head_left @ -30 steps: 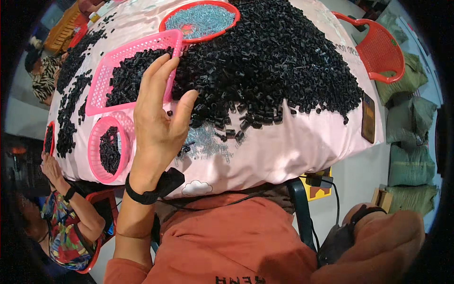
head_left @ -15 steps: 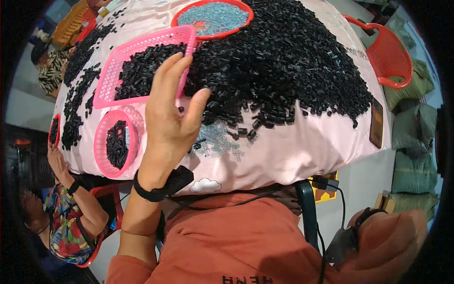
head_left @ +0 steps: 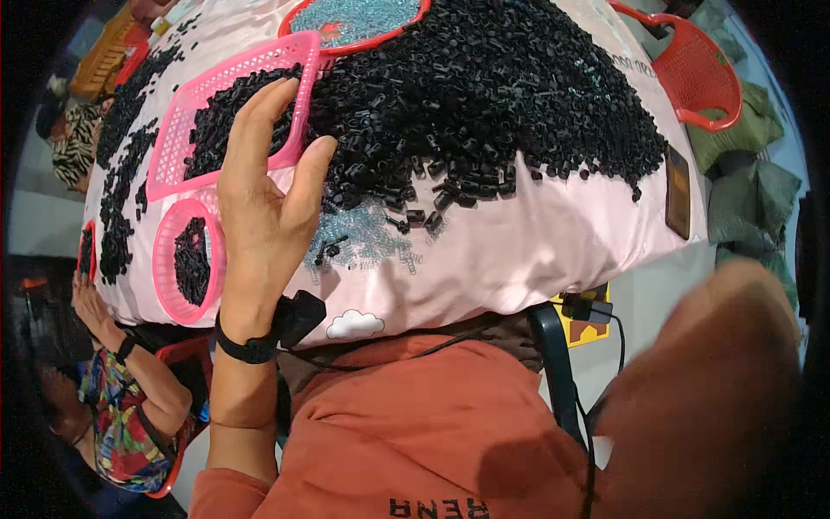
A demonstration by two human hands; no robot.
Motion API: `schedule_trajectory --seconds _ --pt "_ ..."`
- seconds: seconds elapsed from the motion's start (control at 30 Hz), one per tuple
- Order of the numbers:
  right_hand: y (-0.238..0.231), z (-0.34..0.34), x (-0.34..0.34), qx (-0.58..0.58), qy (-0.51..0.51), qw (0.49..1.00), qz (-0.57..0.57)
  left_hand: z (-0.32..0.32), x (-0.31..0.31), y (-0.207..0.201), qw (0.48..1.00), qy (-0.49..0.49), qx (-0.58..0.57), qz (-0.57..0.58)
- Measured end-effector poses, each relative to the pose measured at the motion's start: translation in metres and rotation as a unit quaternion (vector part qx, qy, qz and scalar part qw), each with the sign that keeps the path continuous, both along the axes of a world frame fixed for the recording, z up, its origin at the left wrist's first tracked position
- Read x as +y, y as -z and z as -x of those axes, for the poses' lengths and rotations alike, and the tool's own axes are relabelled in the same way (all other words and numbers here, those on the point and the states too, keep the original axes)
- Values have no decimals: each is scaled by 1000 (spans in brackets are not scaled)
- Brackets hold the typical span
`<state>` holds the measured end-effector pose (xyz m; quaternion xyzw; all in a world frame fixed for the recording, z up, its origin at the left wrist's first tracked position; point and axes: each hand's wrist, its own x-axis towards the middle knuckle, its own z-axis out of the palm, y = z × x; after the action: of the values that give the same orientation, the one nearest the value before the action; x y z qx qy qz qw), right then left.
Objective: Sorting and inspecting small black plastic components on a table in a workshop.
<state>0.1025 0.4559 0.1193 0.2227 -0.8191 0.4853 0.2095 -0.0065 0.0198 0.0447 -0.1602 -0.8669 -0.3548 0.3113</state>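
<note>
My left hand (head_left: 266, 195) hovers over the near left part of the table, fingers stretched and thumb spread wide, with nothing in it. Its fingertips overlap the pink rectangular basket (head_left: 164, 160), which holds small black plastic pieces (head_left: 226, 121); whether they touch it I cannot tell. Beside my wrist is a round pink basket (head_left: 164, 290) with more black parts. Small clear pieces (head_left: 367, 238) lie scattered right of my hand, below a large heap of black plastic parts (head_left: 501, 95). At the right, my raised right arm (head_left: 709, 372) is a motion-smeared shape; its hand does not show.
A red-rimmed tray (head_left: 424, 10) of clear pieces stands at the back. A phone (head_left: 679, 192) lies at the table's right edge, near a red chair (head_left: 705, 82) and green sacks (head_left: 735, 203). A co-worker (head_left: 130, 406) sits at left, one hand by a small red container (head_left: 87, 251).
The whole view has shifted, so the table's things sit further left and up. My left hand stays spread beside the pink basket. My right arm has swung upward and its wristband no longer shows.
</note>
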Motion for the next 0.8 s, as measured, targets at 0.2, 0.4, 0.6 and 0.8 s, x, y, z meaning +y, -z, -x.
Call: schedule_trajectory --seconds 0.2,0.4,0.6,0.8 --pt "39 44 -103 -41 -55 993 97 -3 -13 7 999 -7 31 9" --pt "100 34 -46 -160 12 977 141 0 -21 8 999 -15 31 -23" --pt "85 12 -92 -367 -265 890 -45 -2 -18 10 1000 3 23 -21" --pt "50 15 -144 -305 -527 791 -55 -8 -15 5 1000 12 11 -23"
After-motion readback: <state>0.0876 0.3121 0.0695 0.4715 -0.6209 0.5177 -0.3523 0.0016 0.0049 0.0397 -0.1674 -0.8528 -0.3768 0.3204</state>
